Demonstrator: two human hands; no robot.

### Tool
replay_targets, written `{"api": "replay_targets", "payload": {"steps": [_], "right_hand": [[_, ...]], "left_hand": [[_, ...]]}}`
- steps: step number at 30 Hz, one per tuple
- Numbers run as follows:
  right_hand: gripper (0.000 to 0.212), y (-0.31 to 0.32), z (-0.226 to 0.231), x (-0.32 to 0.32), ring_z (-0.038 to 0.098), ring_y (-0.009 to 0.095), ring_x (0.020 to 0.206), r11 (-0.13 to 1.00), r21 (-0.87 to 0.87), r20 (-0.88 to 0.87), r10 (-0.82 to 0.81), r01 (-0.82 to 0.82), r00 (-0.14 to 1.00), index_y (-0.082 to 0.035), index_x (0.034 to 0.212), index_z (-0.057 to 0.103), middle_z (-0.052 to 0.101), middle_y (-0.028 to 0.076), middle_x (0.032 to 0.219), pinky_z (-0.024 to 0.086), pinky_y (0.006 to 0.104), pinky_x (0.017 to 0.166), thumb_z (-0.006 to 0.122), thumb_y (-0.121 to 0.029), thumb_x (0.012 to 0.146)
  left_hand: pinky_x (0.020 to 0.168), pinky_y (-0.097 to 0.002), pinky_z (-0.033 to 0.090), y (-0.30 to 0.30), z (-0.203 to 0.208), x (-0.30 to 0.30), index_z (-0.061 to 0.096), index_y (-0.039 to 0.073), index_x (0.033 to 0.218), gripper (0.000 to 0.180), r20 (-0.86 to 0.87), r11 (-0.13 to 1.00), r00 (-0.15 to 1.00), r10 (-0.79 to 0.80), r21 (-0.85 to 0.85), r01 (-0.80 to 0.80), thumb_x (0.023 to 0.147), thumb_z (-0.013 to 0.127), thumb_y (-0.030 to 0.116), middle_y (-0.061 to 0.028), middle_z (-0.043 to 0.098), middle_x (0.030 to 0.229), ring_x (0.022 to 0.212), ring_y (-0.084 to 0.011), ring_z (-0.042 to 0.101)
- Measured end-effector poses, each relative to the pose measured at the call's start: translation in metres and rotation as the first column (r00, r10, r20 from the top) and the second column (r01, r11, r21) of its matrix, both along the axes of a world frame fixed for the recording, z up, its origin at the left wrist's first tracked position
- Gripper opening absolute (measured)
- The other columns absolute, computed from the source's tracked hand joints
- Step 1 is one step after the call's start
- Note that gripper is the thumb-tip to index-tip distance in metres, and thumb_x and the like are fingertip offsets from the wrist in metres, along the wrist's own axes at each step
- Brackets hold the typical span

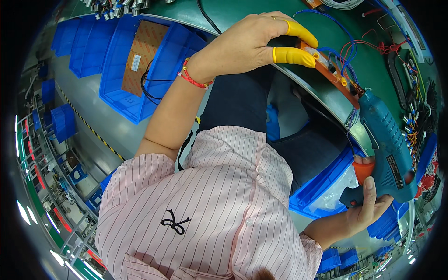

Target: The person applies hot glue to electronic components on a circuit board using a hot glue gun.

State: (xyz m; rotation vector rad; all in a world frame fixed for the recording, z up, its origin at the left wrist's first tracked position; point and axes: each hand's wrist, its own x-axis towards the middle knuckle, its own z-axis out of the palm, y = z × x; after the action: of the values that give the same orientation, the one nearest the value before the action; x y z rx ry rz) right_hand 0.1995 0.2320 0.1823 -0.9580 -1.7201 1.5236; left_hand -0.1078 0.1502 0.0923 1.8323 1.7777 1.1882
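My left hand (pixel 245 44) wears yellow finger cots on its thumb and forefinger. These two digits pinch the upper end of a narrow orange-brown strip (pixel 346 93) at the edge of the green bench. Small parts and thin blue wires (pixel 346 63) sit along the strip. My right hand (pixel 366 210) is wrapped round the handle of a teal hot glue gun (pixel 381 123), with fingers at its orange trigger (pixel 363 171). The gun's nozzle points at the strip's lower end; whether it touches cannot be made out.
The green bench (pixel 252 10) bears red wires (pixel 382 47) at the right and small metal cylinders (pixel 116 7) at the upper left. Blue bins (pixel 109 88) stand left of me, one holding brown cardboard (pixel 143 49). Another blue bin (pixel 303 200) with clear plastic stands at the lower right.
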Motion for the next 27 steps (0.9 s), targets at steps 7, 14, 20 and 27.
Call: {"api": "replay_targets", "payload": {"steps": [7,14,20,27], "right_hand": [[0.054,0.0044,-0.0007,0.0021,0.062,0.033,0.091,1.000,-0.003,-0.008,0.021,-0.021,1.000,0.008,0.129,0.034,0.058,0.026,0.099,0.046,0.0453,0.091,0.057,0.000,0.080],[0.053,0.0043,-0.0026,0.0033,0.062,0.031,0.092,0.999,0.026,-0.010,0.020,-0.019,1.000,0.009,0.129,0.034,0.058,0.026,0.101,0.047,0.0433,0.092,0.056,0.002,0.081],[0.051,0.0052,-0.0026,0.0034,0.063,0.031,0.091,1.000,0.027,-0.021,0.010,-0.009,1.000,0.010,0.127,0.035,0.059,0.025,0.101,0.048,0.0424,0.091,0.056,0.003,0.081],[0.048,0.0053,-0.0013,0.0012,0.063,0.031,0.093,0.998,0.043,-0.025,0.036,-0.035,0.999,0.011,0.126,0.036,0.059,0.025,0.103,0.049,0.0419,0.089,0.055,0.002,0.082]], "left_hand": [[0.084,-0.0288,0.046,0.0010,-0.0024,0.0007,0.064,0.007,0.107,0.038,-0.007,0.999,0.999,0.051,0.002,-0.051,0.082,0.064,0.036,-0.0070,0.065,0.103,0.094,-0.0217,0.061],[0.079,-0.0266,0.047,0.0023,0.0031,0.0031,0.065,0.006,0.105,0.040,0.004,0.997,0.997,0.073,0.001,-0.073,0.081,0.065,0.037,-0.0067,0.065,0.097,0.088,-0.0199,0.061],[0.077,-0.0265,0.048,0.0027,0.0046,0.0051,0.065,0.005,0.105,0.041,-0.009,0.994,0.994,0.109,0.002,-0.109,0.080,0.066,0.037,-0.0068,0.066,0.095,0.085,-0.0205,0.063],[0.077,-0.0263,0.049,0.0031,0.0050,0.0087,0.065,0.005,0.105,0.044,0.012,0.990,0.990,0.137,0.004,-0.137,0.079,0.065,0.040,-0.0074,0.067,0.096,0.087,-0.0207,0.064]]}}
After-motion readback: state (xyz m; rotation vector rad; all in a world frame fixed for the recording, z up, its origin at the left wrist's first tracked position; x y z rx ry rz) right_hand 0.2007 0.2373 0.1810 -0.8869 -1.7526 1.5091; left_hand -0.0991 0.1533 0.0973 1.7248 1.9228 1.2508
